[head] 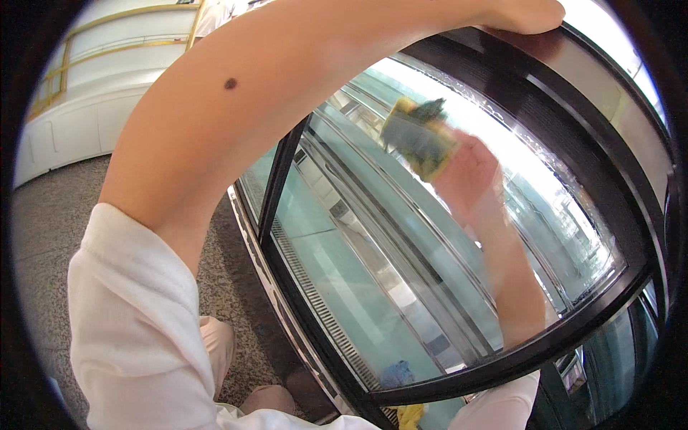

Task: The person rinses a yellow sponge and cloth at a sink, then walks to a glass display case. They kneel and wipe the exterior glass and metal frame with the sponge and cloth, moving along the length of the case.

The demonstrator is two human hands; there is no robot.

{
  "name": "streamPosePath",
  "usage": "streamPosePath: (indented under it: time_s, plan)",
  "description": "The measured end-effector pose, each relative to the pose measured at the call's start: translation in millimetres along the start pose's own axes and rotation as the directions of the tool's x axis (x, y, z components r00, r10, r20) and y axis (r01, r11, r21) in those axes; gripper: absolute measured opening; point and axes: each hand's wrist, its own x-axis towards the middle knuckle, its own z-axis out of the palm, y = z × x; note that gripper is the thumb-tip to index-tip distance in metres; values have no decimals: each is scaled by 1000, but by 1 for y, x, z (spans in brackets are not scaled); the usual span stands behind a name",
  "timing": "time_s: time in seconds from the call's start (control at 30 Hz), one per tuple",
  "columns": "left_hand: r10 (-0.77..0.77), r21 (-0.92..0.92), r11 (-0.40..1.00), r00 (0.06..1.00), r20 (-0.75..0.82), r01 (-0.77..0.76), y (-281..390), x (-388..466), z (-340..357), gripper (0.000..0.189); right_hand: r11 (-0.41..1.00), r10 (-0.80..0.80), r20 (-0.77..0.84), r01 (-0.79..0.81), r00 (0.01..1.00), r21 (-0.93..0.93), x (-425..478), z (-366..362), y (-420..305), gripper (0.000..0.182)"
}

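Note:
My left arm crosses the top of the view, and my left hand (532, 15) lies on the top edge of the black frame (591, 344) around a glass panel of a display case. Its fingers are hidden. Behind the glass, my right hand (470, 161) holds a yellow and dark green scrubbing sponge (419, 142) against or close to the inner side of the pane. Wet streaks and droplets show on the glass near the upper right. My right arm reaches in beneath the lower frame.
Inside the case are glass shelves, metal rails and a slotted vent strip (322, 306). A blue cloth (396, 374) lies near the lower corner, with a yellow cloth (411, 416) below it. Speckled floor (242, 333) and white cabinets (70, 140) are at the left.

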Motion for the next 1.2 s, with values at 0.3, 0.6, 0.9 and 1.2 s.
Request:
streamPosePath:
  time_s: [0.3,0.6,0.9,1.2]
  plan:
    - [-92,22,995,996,-20,92,-11,21,11,53,874,-172,-19,144,985,-465,26,6,-8,47]
    - [21,97,995,998,-63,-15,0,4,5,48,725,-362,43,310,931,-615,5,-18,-20,41]
    - [3,76,997,994,-108,5,0,4,10,50,924,-313,-25,298,950,-239,15,12,-14,40]
    - [-699,508,606,714,-27,612,63,58,9,43,959,-282,3,282,959,1,21,12,12,35]
